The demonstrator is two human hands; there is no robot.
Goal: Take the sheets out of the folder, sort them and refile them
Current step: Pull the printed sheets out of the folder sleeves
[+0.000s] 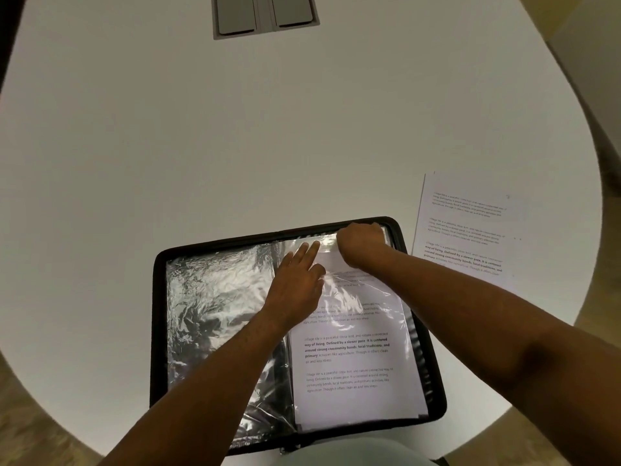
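Note:
A black folder (pixel 158 331) lies open at the table's near edge, with crinkled clear sleeves on its left half. On the right half a printed sheet (pixel 353 364) sits in a plastic sleeve. My left hand (pixel 299 284) presses flat on the sleeve near the spine, fingers straight. My right hand (pixel 361 242) is at the sleeve's top edge with its fingers curled down out of sight; what it holds there is hidden. A loose printed sheet (pixel 467 230) lies on the table to the right of the folder.
The white round table (pixel 235 146) spreads out beyond the folder. A grey cable hatch (pixel 265 15) is set into it at the far middle. The table's edge curves close on the right and at the front.

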